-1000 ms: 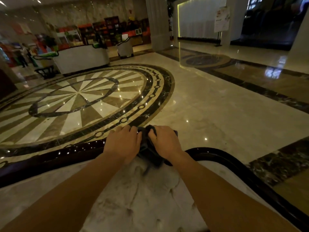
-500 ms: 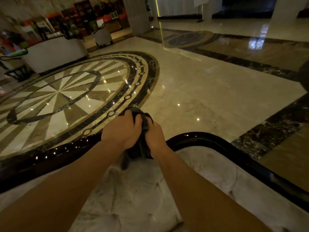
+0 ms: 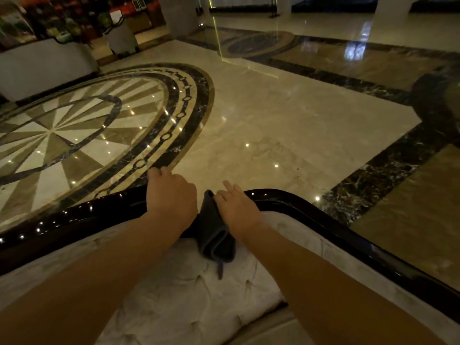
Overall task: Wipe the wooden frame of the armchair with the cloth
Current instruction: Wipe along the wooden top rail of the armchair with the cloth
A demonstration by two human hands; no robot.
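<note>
the person leans over the back of the armchair, both arms reaching to the top rail of the dark glossy frame [image 3: 311,207]. the cloth [image 3: 215,232], dark grey and folded, lies draped over the rail between the two hands, its lower end hanging down onto the pale tufted cushion [image 3: 174,307]. the left hand [image 3: 171,197] is curled over the rail just left of the cloth, fingers wrapped over the far side, gripping the wood rather than the cloth as far as can be seen. the right hand [image 3: 236,207] lies flat and open, fingers spread, pressing the cloth's right edge against the rail. as for progress, the wiping looks to be under way at the crest of the back; whether any stretch is already clean cannot be told from the shine, and the long runs of frame to the left and down the right side seem yet to be covered, so most of the job is probably left. compared with half a second earlier, the hands have parted: then both were bunched together around the cloth at the rail, now the left has shifted aside onto bare wood and the right has flattened out. the view has also tipped down and nearer, showing more of the marble floor [image 3: 286,125] to the right.
</note>
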